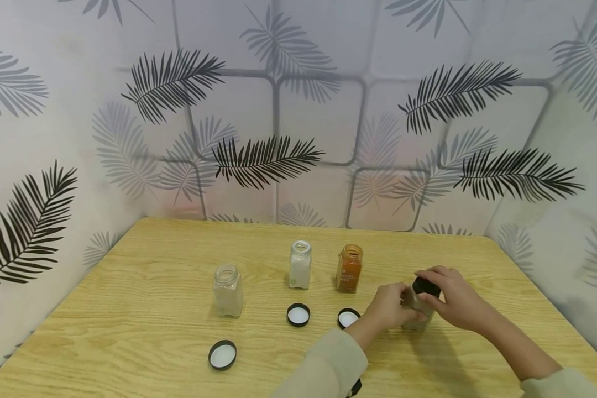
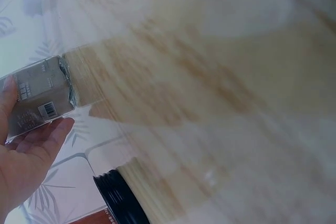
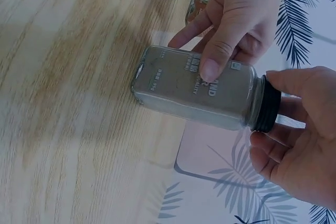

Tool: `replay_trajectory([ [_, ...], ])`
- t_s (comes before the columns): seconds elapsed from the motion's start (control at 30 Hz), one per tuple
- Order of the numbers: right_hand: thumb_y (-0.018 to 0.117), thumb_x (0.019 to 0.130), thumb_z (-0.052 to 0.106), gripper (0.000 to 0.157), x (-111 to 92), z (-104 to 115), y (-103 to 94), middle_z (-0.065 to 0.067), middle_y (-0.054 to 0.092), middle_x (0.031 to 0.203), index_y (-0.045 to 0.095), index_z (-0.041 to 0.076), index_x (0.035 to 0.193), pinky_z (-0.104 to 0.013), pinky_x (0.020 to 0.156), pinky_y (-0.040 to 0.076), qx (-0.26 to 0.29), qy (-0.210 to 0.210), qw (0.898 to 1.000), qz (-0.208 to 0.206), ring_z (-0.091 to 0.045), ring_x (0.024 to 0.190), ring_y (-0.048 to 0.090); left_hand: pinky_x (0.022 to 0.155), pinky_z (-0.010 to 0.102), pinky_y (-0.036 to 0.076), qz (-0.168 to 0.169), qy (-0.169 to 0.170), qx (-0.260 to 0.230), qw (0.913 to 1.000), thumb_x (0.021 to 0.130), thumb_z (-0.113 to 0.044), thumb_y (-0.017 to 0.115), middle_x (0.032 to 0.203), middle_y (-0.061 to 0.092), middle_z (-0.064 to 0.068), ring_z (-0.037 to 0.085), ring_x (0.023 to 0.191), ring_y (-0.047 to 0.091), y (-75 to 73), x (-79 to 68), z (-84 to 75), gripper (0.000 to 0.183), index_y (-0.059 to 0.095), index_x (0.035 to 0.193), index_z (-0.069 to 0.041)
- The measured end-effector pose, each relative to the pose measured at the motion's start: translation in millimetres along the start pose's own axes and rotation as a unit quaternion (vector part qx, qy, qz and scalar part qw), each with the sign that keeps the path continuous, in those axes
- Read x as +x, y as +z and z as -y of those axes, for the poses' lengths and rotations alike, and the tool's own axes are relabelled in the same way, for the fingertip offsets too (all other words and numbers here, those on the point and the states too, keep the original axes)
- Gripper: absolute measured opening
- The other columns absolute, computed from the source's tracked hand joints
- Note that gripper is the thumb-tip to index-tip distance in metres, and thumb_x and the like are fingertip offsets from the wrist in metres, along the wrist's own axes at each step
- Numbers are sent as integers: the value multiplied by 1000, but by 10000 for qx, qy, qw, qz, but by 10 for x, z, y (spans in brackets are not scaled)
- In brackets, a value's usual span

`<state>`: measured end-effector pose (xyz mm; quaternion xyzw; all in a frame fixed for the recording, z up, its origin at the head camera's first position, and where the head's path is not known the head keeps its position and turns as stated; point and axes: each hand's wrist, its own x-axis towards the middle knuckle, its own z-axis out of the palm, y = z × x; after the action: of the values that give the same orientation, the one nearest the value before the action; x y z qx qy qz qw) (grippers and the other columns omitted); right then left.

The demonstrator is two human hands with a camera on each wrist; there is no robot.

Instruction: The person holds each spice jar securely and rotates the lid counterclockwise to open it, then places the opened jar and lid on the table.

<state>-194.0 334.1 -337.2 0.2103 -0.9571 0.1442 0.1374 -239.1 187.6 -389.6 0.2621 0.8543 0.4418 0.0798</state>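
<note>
At the right of the table, my left hand holds a square glass spice jar of grey-brown powder round its body. White lettering and, in the left wrist view, a barcode mark the jar's sides. My right hand grips the black lid on its top, thumb on one side and fingers on the other. The lid sits on the jar's neck; whether it is turning cannot be told. The jar stands nearly upright with its base close to or on the wooden table.
Left of my hands stand a lidless jar of orange-red powder, a lidless jar with pale contents and another pale one. Black lids lie white side up in front of them. A patterned wall borders the table.
</note>
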Motion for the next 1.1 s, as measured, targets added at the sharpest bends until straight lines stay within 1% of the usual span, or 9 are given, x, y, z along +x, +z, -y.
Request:
replay_trajectory([
  [0.1, 70, 82, 14, 42, 10, 14, -21, -21, 58, 105, 58, -8, 116, -47, 73, 50, 65, 219, 9997, 34, -36, 94, 55, 68, 15, 50, 13, -82, -26, 10000, 76, -26, 78, 97, 67, 0, 7, 86, 61, 1, -1, -8, 34, 64, 102, -9],
  [0.2, 69, 84, 20, 44, 39, 34, -33, -21, 58, 102, 57, -10, 113, -43, 70, 51, 104, 492, 9987, 63, -33, 90, 57, 69, 16, 50, 7, -153, -21, 9999, 75, -26, 78, 97, 67, 0, 7, 87, 61, 3, -2, -17, 34, 64, 101, -10],
  [0.27, 68, 84, 21, 42, 60, 43, -39, -20, 58, 101, 58, -10, 111, -41, 69, 51, 117, 627, 9979, 78, -31, 87, 58, 69, 15, 50, -8, -140, 21, 9999, 76, -27, 78, 97, 67, 0, 8, 88, 62, -1, -5, -22, 34, 64, 102, -10],
  [0.37, 70, 83, 17, 38, 74, 48, -41, -20, 58, 99, 59, -9, 108, -38, 66, 51, 110, 596, 9981, 61, -28, 84, 58, 69, 15, 50, -16, -89, 67, 9999, 76, -27, 78, 98, 67, 0, 8, 89, 62, -7, -8, -26, 36, 64, 104, -9],
  [0.47, 71, 81, 13, 37, 73, 42, -40, -18, 59, 98, 60, -8, 109, -37, 65, 50, 87, 402, 9991, 24, -28, 84, 58, 69, 15, 50, -11, -68, 62, 10000, 76, -27, 78, 99, 67, 1, 8, 89, 62, -8, -4, -22, 36, 64, 104, -9],
  [0.57, 71, 80, 12, 38, 75, 41, -38, -18, 59, 100, 60, -8, 111, -39, 67, 51, 100, 301, 9995, 25, -30, 87, 58, 69, 15, 50, -7, -85, 36, 10000, 76, -26, 78, 98, 67, 1, 8, 89, 62, -3, 4, -13, 35, 64, 103, -9],
  [0.73, 70, 82, 16, 39, 93, 60, -29, -22, 59, 103, 59, -9, 111, -38, 66, 50, 127, 498, 9987, -23, -32, 88, 58, 68, 15, 50, -12, -143, 27, 9999, 75, -26, 78, 95, 66, 0, 8, 88, 62, 7, 13, -3, 33, 64, 100, -10],
  [0.87, 70, 83, 16, 35, 99, 69, -14, -21, 60, 100, 61, -8, 107, -36, 64, 49, 130, 637, 9979, -76, -31, 85, 59, 67, 15, 50, -12, -161, 2, 9999, 75, -25, 79, 94, 66, 0, 8, 86, 61, 10, 16, -3, 33, 64, 100, -9],
  [1.1, 69, 82, 11, 31, 95, 76, -5, -19, 60, 100, 62, -7, 106, -36, 64, 49, 198, 609, 9979, -94, -31, 85, 59, 67, 15, 50, -19, -183, -101, 9998, 75, -24, 79, 98, 67, 2, 8, 87, 61, 12, 19, 5, 38, 64, 105, -8],
])
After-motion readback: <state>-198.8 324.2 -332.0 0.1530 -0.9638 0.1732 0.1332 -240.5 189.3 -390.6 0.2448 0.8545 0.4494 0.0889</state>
